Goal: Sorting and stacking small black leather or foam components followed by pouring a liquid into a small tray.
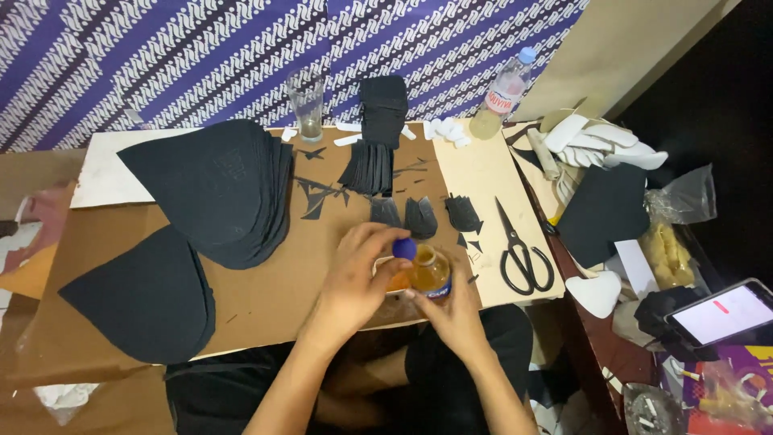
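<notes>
A small plastic bottle of orange liquid (431, 272) with a blue cap (404, 247) stands tilted at the near edge of a brown cardboard work surface (266, 290). My left hand (360, 278) wraps over it from the left, with fingertips on the blue cap. My right hand (456, 310) grips the bottle's body from below and the right. Small black cut pieces (420, 216) lie just beyond the bottle.
Two stacks of large black curved sheets (221, 187) (145, 296) lie at the left. Black scissors (519, 251) rest to the right. An empty glass (307, 103), a clear bottle (503, 95), white foam shapes (600, 141) and a phone (723, 312) are around.
</notes>
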